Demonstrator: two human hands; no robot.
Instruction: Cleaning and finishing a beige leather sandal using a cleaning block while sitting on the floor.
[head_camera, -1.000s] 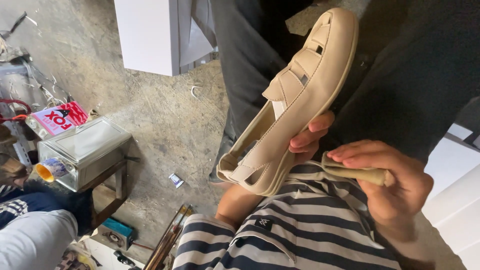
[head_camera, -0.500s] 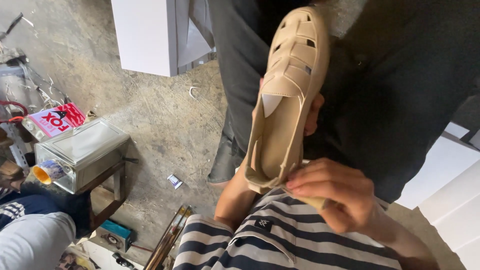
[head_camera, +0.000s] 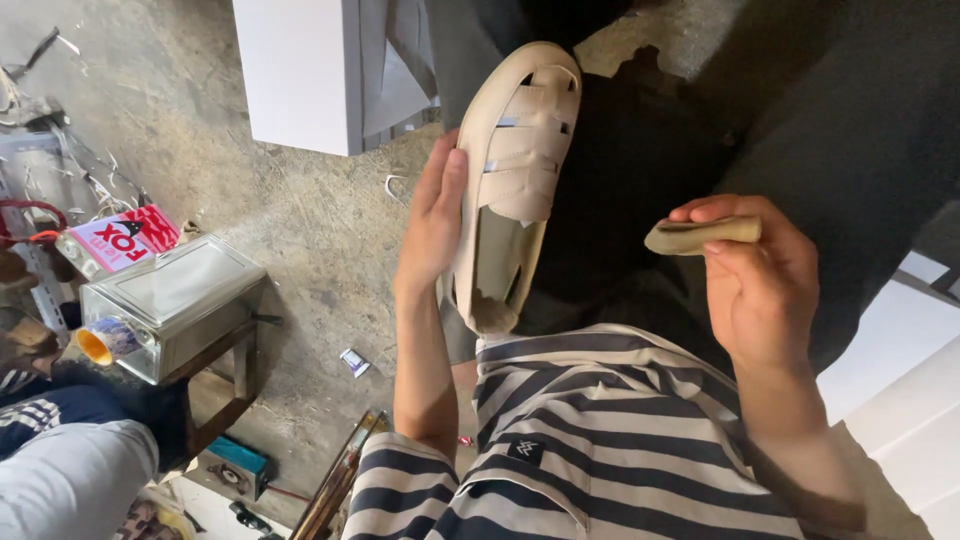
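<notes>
left hand (head_camera: 432, 225): wrapped round the side of a beige strappy shoe (head_camera: 512, 180), toe up
right hand (head_camera: 760, 285): pinching a small tan pad (head_camera: 702, 234), well clear of the shoe

A cream-beige woven-strap shoe (head_camera: 510, 190) is held up in the air at the centre of the view, its rounded toe pointing to the far side and its open heel end toward the near side. Broad flat straps cross over the front of the upper, with narrow gaps between them. The inside is pale and appears empty. The left hand (head_camera: 432, 225) cups the shoe along its left edge, palm against the side. Well apart to the right, the right hand (head_camera: 760, 270) pinches a small, flat, tan piece (head_camera: 700, 235), lying roughly level between thumb and fingers; what it is cannot be told.
</notes>
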